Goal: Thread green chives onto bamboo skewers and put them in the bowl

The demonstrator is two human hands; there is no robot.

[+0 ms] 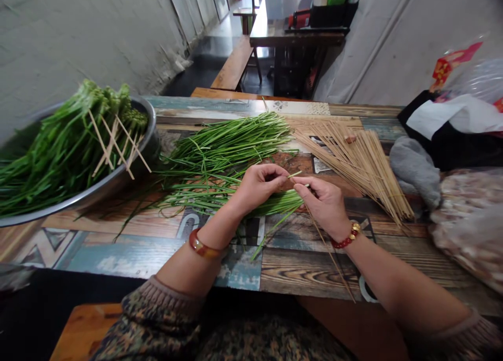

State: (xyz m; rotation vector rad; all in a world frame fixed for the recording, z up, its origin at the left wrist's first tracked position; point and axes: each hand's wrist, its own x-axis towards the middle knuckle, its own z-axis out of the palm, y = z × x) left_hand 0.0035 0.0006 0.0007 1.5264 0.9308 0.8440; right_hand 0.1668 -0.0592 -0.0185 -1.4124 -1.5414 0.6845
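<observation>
My left hand [262,185] pinches the pale end of a green chive stalk [294,174] between thumb and fingers. Close by on its right, my right hand [323,196] is closed on a thin wooden skewer [330,253], whose long end slants down toward the table's front edge. Just where the skewer's tip meets the stalk is hidden by the fingers. Below both hands lies a loose bunch of chives [275,204], white ends to the right. Behind them rests a larger chive pile [236,138]. A heap of loose skewers [361,167] spreads to the right.
At the left stands a metal basin [151,125] heaped with skewered chives [58,141]. On the right are a grey cloth [415,170], a plastic bag of pale food [471,219] and a black bag [451,151]. A bench [233,65] and another table [271,33] stand beyond.
</observation>
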